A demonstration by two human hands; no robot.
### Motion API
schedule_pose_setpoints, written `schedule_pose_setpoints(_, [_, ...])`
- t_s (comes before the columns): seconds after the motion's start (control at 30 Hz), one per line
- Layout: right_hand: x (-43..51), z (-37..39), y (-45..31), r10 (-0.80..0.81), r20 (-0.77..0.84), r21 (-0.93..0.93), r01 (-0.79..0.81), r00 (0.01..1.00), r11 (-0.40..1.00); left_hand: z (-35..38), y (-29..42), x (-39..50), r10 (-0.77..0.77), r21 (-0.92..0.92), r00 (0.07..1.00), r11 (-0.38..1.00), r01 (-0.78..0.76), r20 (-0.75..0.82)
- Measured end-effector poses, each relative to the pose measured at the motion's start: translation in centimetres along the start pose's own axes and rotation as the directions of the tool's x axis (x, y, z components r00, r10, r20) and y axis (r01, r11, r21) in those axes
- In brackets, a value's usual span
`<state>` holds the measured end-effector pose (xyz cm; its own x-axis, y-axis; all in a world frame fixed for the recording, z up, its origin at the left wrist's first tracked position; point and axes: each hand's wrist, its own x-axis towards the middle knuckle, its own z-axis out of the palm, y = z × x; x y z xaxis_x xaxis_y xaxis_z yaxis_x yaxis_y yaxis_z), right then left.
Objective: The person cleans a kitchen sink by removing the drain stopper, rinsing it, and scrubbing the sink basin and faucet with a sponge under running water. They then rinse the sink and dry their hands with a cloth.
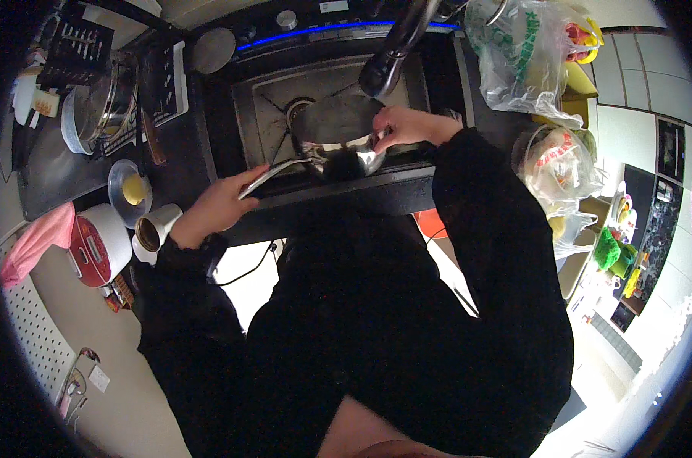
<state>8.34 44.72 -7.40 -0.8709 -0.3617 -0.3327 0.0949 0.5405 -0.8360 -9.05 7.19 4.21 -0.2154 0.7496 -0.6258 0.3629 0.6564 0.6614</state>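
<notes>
A shiny metal saucepan (346,150) is over the dark sink (260,103), close to its front edge. My left hand (220,206) is wrapped around the pan's long metal handle (271,174). At the pan's right side, my right hand (406,127) has its fingers bent over the rim, with the thumb near the outer wall. The pan's inside looks grey, and I cannot tell whether it holds water. Just above the pan's back right rim hangs the black faucet head (377,77); no stream can be made out.
Left of the sink are a metal pot (117,106), a bowl with a yellow item (133,189), an open jar (149,232) and a red-and-white rice cooker (97,246). Plastic bags (517,63) crowd the right counter. A blue light strip (323,28) runs behind the sink.
</notes>
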Motion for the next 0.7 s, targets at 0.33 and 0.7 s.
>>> schedule_pose_setpoints(0.33, [2.2, 6.0, 2.0, -0.093, -0.245, -0.028, 0.089, 0.965, 0.996, -1.6, 4.2, -2.6, 0.025, 0.647, 0.972, 0.750, 0.137, -0.234])
schedule_pose_setpoints(0.7, [-2.1, 2.6, 4.1, -0.317, -0.372, -0.525, 0.084, 0.872, 0.847, 0.6, -1.1, 0.9, 0.289, 0.694, 0.901, 0.720, 0.018, -0.323])
